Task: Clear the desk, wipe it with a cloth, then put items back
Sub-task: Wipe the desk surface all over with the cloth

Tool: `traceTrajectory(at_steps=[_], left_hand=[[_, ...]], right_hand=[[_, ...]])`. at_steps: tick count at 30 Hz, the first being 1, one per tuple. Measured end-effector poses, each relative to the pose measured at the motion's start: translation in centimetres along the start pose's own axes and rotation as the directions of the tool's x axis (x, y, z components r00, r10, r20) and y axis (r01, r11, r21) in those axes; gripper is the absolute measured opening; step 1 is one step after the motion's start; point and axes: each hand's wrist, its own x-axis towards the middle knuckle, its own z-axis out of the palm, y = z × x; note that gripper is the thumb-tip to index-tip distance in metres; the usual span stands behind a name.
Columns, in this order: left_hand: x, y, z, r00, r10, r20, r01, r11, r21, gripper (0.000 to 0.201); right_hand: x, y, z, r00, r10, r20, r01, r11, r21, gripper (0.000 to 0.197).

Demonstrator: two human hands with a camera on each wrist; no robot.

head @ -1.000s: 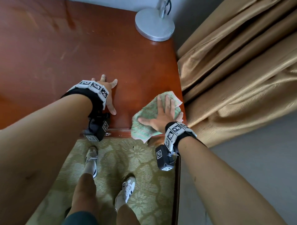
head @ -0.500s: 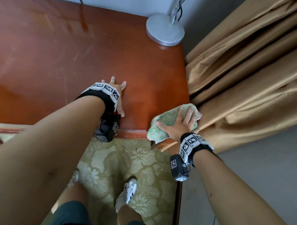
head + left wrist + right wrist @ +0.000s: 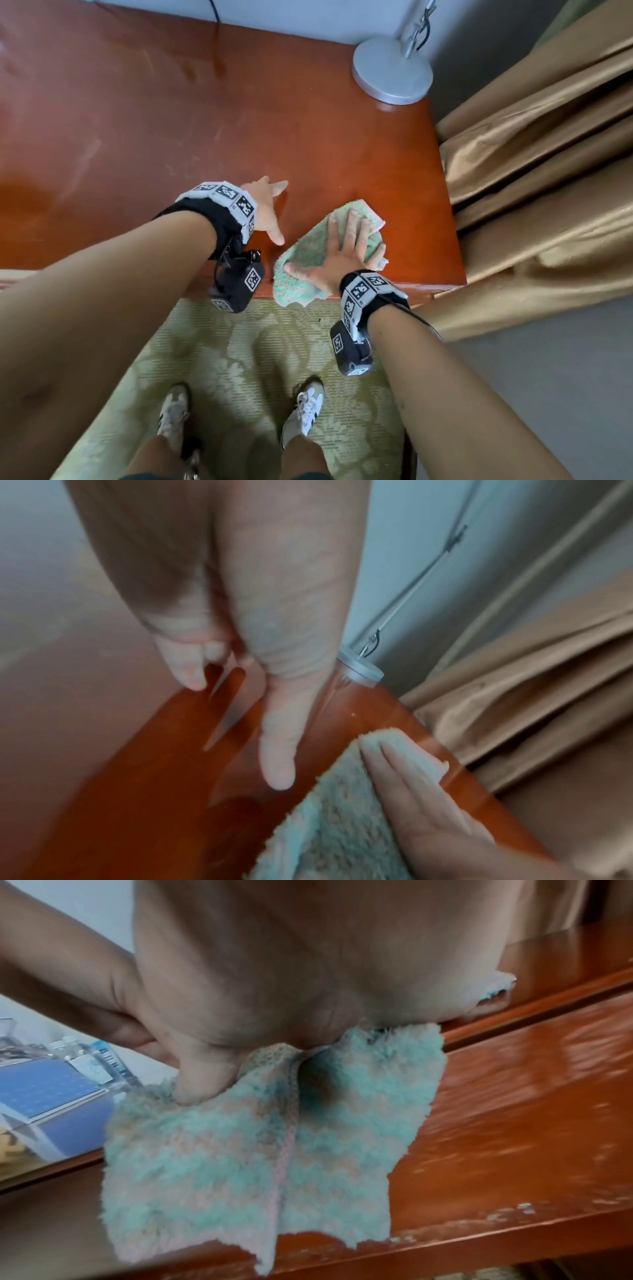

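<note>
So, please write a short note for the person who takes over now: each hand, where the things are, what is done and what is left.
Right hand: flat, fingers straight, pressing the green cloth on the desk near its front right corner; part of the cloth hangs over the front edge.
Left hand: open, fingertips resting on the desk beside the cloth.
Lamp base stands at the back right corner.
Done: the visible desktop is cleared apart from the lamp.
Left: finish wiping, then put the items back.

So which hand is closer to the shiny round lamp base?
The left hand, but not by much. It rests flat on the desk, nearer the lamp base. The right hand presses the cloth at the front edge.
</note>
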Motion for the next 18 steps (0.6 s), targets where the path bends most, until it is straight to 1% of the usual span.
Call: traceTrajectory(at_steps=[2,5,9,11,13,16,18], left_hand=[[-0.2,-1.7,0.1,1.0,-0.001,-0.02,0.003,0.997,0.08,0.118],[-0.6,-4.8,-0.5,0.998,-0.042,-0.055,0.046,0.996,0.072,0.117],[-1.7,-7.9,-1.1,0.992,-0.123,-0.031,0.126,0.986,0.106,0.121],[-1.8,-8.5,-0.8,0.988,-0.149,-0.024,0.151,0.981,0.123,0.125],[-1.7,-8.6,-0.1,0.988,-0.154,-0.024,0.156,0.98,0.12,0.128],[-1.5,-8.7,0.8,0.986,-0.164,-0.032,0.166,0.984,0.068,0.132],[-1.5,-8.7,1.0,0.985,-0.169,-0.035,0.17,0.985,0.036,0.132]], right_hand=[[0.1,-2.6,0.8,0.999,-0.042,0.002,0.042,0.999,-0.015,0.13],[0.0,-5.2,1.6,0.997,-0.073,0.003,0.073,0.997,-0.038,0.129],[0.0,-5.2,1.8,0.999,-0.048,-0.016,0.047,0.999,-0.009,0.126],[0.0,-4.4,1.6,0.999,0.014,-0.036,-0.013,1.0,0.028,0.122],[-0.1,-3.2,1.5,0.992,0.113,-0.057,-0.109,0.991,0.08,0.116],[-0.1,-0.8,1.3,0.964,0.248,-0.1,-0.232,0.961,0.148,0.105],[-0.1,0.4,1.4,0.944,0.303,-0.13,-0.28,0.945,0.171,0.102]])
